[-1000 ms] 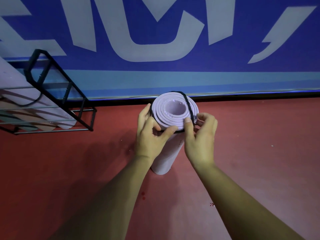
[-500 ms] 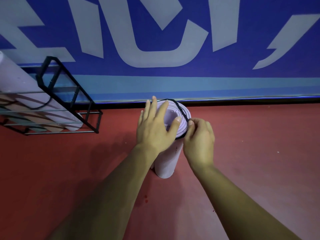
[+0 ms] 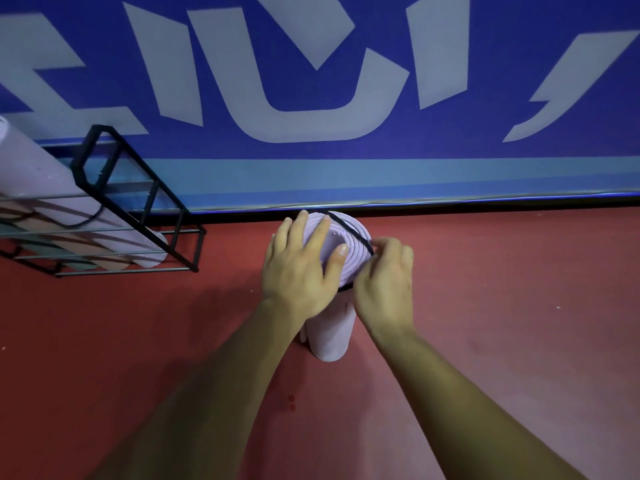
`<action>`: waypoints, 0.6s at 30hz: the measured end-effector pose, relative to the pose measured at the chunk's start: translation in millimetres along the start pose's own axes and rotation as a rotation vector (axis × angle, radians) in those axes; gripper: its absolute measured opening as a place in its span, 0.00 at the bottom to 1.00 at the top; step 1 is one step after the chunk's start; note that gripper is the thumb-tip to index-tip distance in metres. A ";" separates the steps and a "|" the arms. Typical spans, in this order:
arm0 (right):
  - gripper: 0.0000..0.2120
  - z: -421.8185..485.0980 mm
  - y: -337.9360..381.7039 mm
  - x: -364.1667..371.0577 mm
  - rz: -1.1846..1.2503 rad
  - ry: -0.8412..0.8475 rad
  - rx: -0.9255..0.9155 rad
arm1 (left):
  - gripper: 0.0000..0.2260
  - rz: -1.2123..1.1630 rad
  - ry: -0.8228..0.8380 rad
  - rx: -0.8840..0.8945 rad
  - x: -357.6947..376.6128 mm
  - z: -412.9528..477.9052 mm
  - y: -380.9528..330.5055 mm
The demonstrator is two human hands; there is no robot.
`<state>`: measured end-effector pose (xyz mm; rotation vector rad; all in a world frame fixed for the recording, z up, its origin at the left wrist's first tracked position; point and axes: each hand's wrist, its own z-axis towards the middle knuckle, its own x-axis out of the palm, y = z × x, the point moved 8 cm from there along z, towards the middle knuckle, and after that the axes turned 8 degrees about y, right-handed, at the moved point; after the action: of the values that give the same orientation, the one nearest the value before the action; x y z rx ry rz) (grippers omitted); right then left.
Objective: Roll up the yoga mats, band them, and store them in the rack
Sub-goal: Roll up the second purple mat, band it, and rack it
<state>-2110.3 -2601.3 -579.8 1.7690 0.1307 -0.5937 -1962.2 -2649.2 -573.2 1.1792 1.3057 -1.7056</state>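
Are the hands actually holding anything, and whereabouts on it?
The right hand pinches the black band at the top right rim of the upright rolled mat. The left hand holds nothing; it lies flat on the mat's top end.

Blue banner w/ pale letters behind; red floor, dark spots.

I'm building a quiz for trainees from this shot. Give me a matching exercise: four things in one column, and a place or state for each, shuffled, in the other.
1 left hand
2 right hand
3 lilac mat
4 rack

a stands upright on the red floor
b pinches the black band
c rests flat on the roll's top
d holds other rolled mats

Pairs: 1-c, 2-b, 3-a, 4-d
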 end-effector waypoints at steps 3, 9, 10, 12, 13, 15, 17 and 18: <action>0.14 9.4 15.0 7.5 0.005 0.030 -0.095 | 0.28 -0.037 -0.009 0.008 1.8 -1.7 -0.4; 0.07 30.3 10.8 6.5 -0.031 0.010 -0.078 | 0.27 -0.107 -0.042 -0.030 -0.3 -9.0 6.0; 0.05 32.0 10.7 5.3 -0.034 -0.012 -0.077 | 0.27 -0.105 -0.040 -0.024 -1.7 -8.5 5.8; 0.08 34.7 11.3 4.3 -0.047 -0.048 -0.053 | 0.28 -0.107 -0.027 -0.025 -4.1 -7.0 6.0; 0.08 36.1 12.0 3.8 -0.048 -0.059 -0.030 | 0.28 -0.111 -0.028 -0.026 -5.8 -6.3 6.2; 0.09 39.1 10.8 3.2 -0.049 -0.071 0.032 | 0.29 -0.114 -0.044 -0.020 -7.8 -7.2 7.3; 0.09 42.3 8.2 0.8 -0.068 -0.081 0.090 | 0.29 -0.110 -0.067 0.004 -6.6 -10.4 6.8; 0.09 43.9 7.1 -1.2 -0.077 -0.084 0.118 | 0.30 -0.109 -0.077 0.015 -5.4 -12.6 5.6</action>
<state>-2122.7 -2644.0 -580.3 1.8563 0.1077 -0.7430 -1952.0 -2638.6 -571.3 1.0572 1.3337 -1.8227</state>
